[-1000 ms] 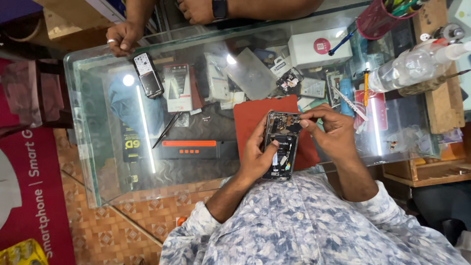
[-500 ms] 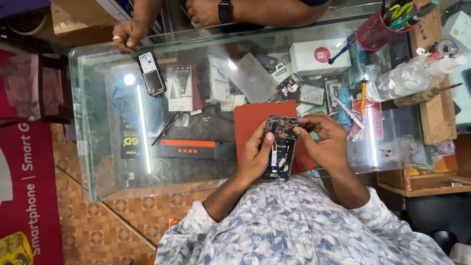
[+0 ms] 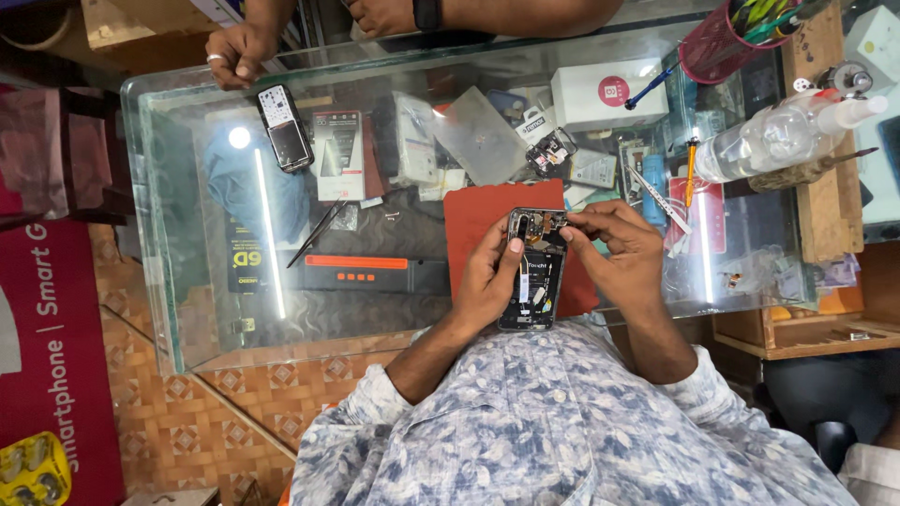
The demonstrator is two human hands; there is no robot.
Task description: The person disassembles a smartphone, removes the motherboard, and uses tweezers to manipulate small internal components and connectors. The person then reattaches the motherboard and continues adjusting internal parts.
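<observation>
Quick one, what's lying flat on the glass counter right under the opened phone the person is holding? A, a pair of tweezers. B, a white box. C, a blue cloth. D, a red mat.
D: the red mat lies on the glass counter directly beneath the opened phone, which the left hand grips while the right hand works at its top edge.
</observation>
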